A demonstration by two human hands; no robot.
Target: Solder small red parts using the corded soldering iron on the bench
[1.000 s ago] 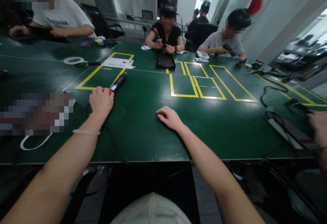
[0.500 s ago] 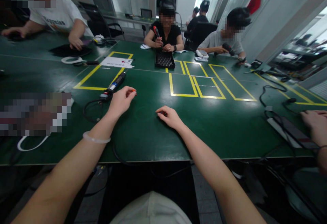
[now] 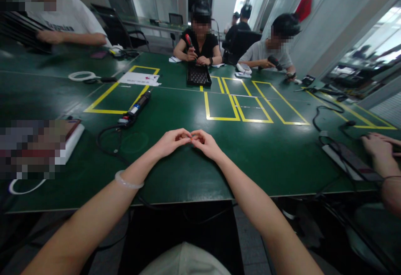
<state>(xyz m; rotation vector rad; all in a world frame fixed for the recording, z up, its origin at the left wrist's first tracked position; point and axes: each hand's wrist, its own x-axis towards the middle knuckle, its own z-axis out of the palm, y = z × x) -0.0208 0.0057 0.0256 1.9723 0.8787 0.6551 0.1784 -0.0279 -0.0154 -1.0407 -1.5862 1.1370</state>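
Note:
My left hand (image 3: 171, 142) and my right hand (image 3: 205, 143) meet fingertip to fingertip just above the green table (image 3: 194, 170), near its front edge. Both hands are pinched. A tiny orange piece (image 3: 189, 140) shows between the touching fingertips, seemingly in my left pinch. What my right fingers hold is hidden. An electric screwdriver (image 3: 136, 108) with a blue label lies untouched to the left of my hands. Its black cable (image 3: 108, 139) loops toward the table edge.
A black tray (image 3: 199, 75) stands mid-table by yellow taped rectangles (image 3: 238, 108). A paper sheet (image 3: 139, 78) and a white cable ring (image 3: 82, 75) lie far left. At right is a power strip (image 3: 347, 158) with another person's hand (image 3: 377, 147). Several people sit around the table.
My left hand left the screwdriver and swung right with a small orange piece, joining my right hand at the centre. My right hand barely moved.

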